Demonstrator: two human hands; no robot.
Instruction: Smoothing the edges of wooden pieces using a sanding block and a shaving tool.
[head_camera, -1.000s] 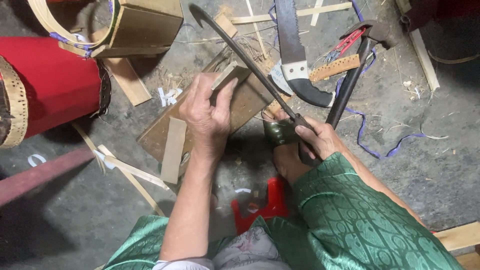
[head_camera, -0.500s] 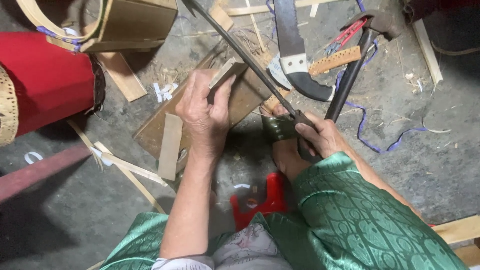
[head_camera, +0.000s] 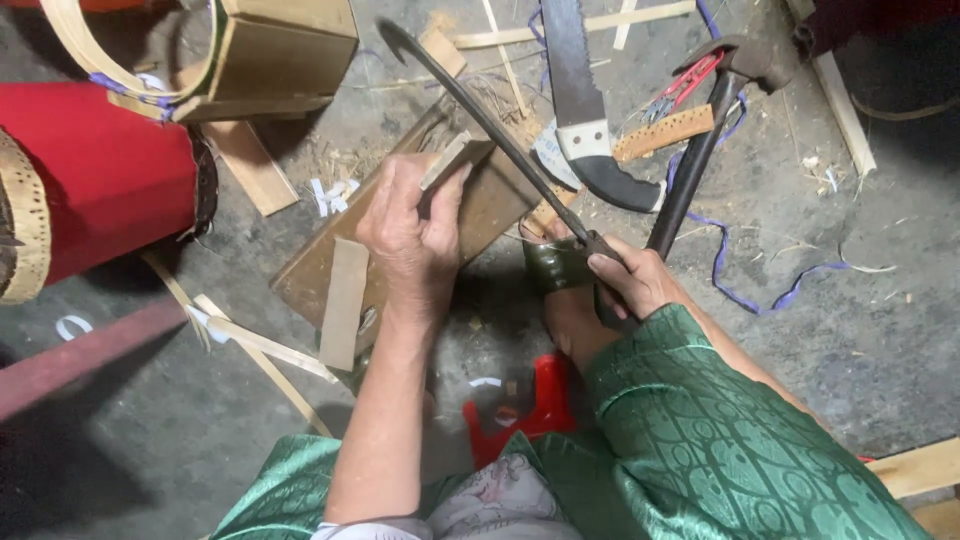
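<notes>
Concrete floor (head_camera: 860, 330), littered with shavings and offcuts. Red drum body (head_camera: 105, 185) lies at nine o'clock of the work, with a bent bamboo hoop (head_camera: 70, 40) and a box-like bamboo frame (head_camera: 285, 55) at eleven o'clock.

Flat wooden board (head_camera: 490, 205) sits at centre as a working block, one loose slat (head_camera: 345, 300) resting on it towards seven o'clock. Curved saw blade (head_camera: 580, 100) and a claw hammer (head_camera: 700, 150) lie at one o'clock, within reach of the right side; a purple cord (head_camera: 745, 285) trails at three o'clock.

Left hand (head_camera: 410, 235): fingers closed narrowly around a small bamboo strip (head_camera: 447, 160), which stands tilted on the board, evidently braced there so the block takes the cutting force.

Right hand (head_camera: 630, 280): fingers wrapped around the handle of a long hook-tipped knife (head_camera: 480, 120). The blade runs up towards eleven o'clock and crosses just beside the strip's top end; contact cannot be confirmed.
</notes>
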